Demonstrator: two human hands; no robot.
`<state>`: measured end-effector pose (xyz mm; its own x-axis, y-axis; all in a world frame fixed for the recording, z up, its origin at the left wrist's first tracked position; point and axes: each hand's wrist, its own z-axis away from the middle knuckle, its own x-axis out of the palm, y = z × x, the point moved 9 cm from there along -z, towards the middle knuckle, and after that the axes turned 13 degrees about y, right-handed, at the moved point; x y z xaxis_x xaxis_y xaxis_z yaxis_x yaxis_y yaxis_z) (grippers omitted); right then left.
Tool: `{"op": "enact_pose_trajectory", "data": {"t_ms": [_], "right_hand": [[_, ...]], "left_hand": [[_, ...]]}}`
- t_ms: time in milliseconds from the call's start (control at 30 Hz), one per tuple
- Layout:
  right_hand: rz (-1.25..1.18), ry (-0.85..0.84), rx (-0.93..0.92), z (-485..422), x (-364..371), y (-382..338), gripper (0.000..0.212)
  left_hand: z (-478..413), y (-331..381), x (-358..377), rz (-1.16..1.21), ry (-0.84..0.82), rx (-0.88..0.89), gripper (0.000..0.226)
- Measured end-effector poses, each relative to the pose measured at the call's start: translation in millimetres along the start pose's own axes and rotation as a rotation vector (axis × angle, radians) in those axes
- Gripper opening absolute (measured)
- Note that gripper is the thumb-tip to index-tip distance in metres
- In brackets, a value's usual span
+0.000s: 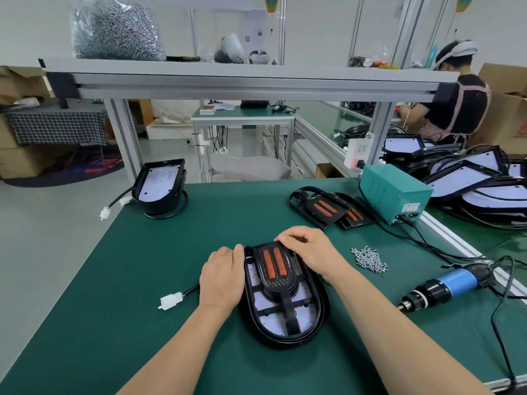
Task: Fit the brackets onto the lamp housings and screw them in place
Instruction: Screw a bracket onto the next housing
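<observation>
Now, a black lamp housing (308, 329) lies on the green table (171, 252), near the person and about in the middle, with its open side up. Its white inner board with small red dots can be seen. A black bracket (275, 266) with two orange strips sits on the far half of the housing, and its narrow stem runs toward the near end.

The left hand (222, 277) lies palm down on the left rim of the housing. Its fingers are bent over this edge and hold it. The right hand (308, 249) is at the far end of the bracket, with the fingers curled over the far edge and holding it.

A white connector (171, 301) on a black cable lies just left of the left hand. To the right of the housing is a small pile of screws (369, 259), and further right an electric screwdriver (445, 286) with a blue body lies on its side. Far right on the table stand a teal power box (395, 192) and, beside it, two spare brackets (328, 208), one overlapping the other. At the far left corner there is a stack of housings (161, 186). Another person (456, 101) works at the far right.
</observation>
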<state>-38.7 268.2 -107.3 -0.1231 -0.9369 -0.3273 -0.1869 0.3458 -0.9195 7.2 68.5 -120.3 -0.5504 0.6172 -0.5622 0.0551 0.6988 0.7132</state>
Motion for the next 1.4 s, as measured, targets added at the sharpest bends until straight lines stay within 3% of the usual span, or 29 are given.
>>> {"op": "enact_pose_trajectory", "data": {"t_ms": [133, 533, 700, 867, 1033, 1133, 1267, 1400], "right_hand": [[0.031, 0.033, 0.004, 3, 0, 9, 0.024], [0.103, 0.164, 0.019, 12, -7, 14, 0.015], [0.046, 0.423, -0.017, 37, -49, -1, 0.020], [0.099, 0.747, -0.058, 98, -132, -7, 0.009], [0.381, 0.915, 0.221, 132, -227, 34, 0.041], [0.484, 0.887, 0.411, 141, -250, 63, 0.064], [0.594, 0.813, 0.469, 129, -251, 75, 0.086], [0.696, 0.702, 0.561, 105, -253, 84, 0.097]], "left_hand": [[-1, 0, 2, -0.028, -0.019, 0.005, 0.053], [0, 2, 5, -0.059, -0.116, -0.010, 0.059], [0, -3, 4, -0.049, -0.127, -0.018, 0.056], [-1, -4, 2, -0.031, -0.116, -0.027, 0.059], [1, -3, 2, -0.004, -0.106, -0.048, 0.064], [2, -2, 2, 0.037, -0.105, -0.049, 0.059], [2, -1, 1, 0.099, -0.080, -0.047, 0.038], [2, -2, -1, 0.152, -0.062, -0.076, 0.031]]}}
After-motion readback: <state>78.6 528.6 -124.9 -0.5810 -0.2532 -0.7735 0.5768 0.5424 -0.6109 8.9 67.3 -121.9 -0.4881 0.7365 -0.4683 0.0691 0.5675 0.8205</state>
